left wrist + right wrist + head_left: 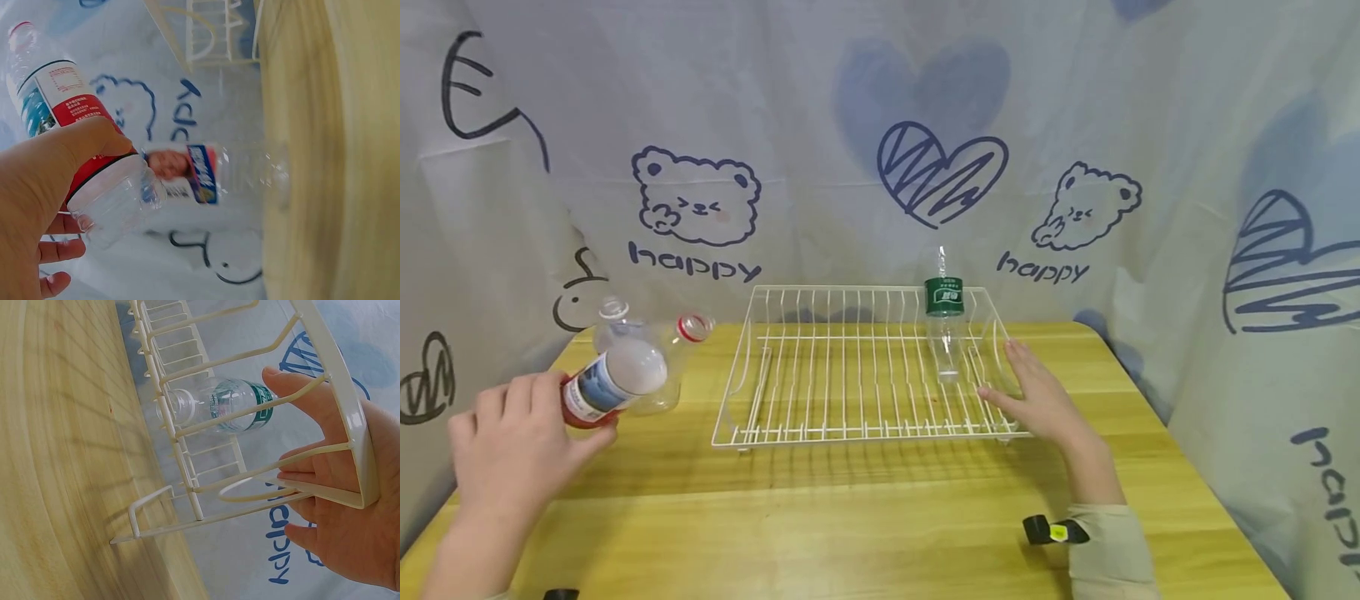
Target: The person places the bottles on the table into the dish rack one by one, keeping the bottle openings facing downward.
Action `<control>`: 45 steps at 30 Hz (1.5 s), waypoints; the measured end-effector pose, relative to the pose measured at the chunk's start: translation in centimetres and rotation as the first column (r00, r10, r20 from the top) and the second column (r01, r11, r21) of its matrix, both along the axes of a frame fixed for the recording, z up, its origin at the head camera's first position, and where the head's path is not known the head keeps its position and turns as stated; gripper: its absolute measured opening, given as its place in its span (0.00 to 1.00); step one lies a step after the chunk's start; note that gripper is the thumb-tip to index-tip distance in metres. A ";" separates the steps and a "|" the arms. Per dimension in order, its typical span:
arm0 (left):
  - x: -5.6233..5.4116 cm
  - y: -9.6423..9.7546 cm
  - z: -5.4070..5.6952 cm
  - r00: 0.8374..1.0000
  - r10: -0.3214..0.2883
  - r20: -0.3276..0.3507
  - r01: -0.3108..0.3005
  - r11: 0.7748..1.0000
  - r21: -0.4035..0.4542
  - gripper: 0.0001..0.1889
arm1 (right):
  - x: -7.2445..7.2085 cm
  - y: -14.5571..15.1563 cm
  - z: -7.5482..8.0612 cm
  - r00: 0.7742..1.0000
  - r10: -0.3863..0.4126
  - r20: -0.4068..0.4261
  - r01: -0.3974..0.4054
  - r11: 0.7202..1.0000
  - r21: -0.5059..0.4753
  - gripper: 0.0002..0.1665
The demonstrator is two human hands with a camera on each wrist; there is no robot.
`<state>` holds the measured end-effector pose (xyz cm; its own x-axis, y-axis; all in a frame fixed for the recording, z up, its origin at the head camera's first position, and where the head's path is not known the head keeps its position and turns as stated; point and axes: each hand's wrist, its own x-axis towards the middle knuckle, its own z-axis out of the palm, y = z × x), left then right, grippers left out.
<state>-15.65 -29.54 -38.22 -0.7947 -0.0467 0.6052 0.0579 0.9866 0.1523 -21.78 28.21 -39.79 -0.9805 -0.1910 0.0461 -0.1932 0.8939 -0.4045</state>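
My left hand (523, 442) grips a clear plastic bottle (75, 103) with a red, white and blue label, fingers round its lower half. It is tilted, its red-ringed neck pointing away from the hand. Behind it, another clear bottle (244, 169) with a picture label stands upright on the table, partly hidden in the head view. At the white wire dish rack (850, 433), my right hand (1045, 396) lies over the right side rim, fingers extended and thumb reaching inward. A green-labelled bottle (944, 297) is upside down in the rack near that thumb, mouth low between the wires.
The wooden table (850, 525) carries the rack at its middle, toward the back. A pale curtain (820, 108) with drawn hearts and bears hangs close behind and around the table. Black wrist straps with small devices (1056, 531) sit at the forearms.
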 end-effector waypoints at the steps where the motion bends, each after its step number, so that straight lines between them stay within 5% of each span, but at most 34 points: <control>1: 0.0 0.3 0.1 0.999 -0.017 -0.037 0.017 1.000 -0.011 0.42 | 0.0 0.0 0.0 1.000 0.001 0.000 -0.001 1.000 -0.002 0.56; 8: -0.7 3.0 1.4 0.978 -0.136 -0.158 0.126 0.989 -0.072 0.46 | 0.2 0.2 -0.2 1.000 -0.006 -0.009 0.006 1.000 -0.010 0.56; 17: -2.2 7.2 2.6 0.944 -0.263 -0.201 0.242 0.963 -0.123 0.38 | -0.1 0.1 -0.2 1.000 -0.003 -0.018 0.003 1.000 -0.022 0.57; 35: -5.1 15.8 3.7 0.908 -0.378 -0.182 0.348 0.921 -0.178 0.40 | 0.0 0.1 0.2 0.997 -0.004 -0.077 0.009 0.998 0.059 0.61; 45: -6.6 18.6 2.9 0.912 -0.394 -0.118 0.368 0.910 -0.190 0.38 | 0.1 -0.2 0.9 0.986 0.025 -0.167 -0.009 0.995 0.099 0.64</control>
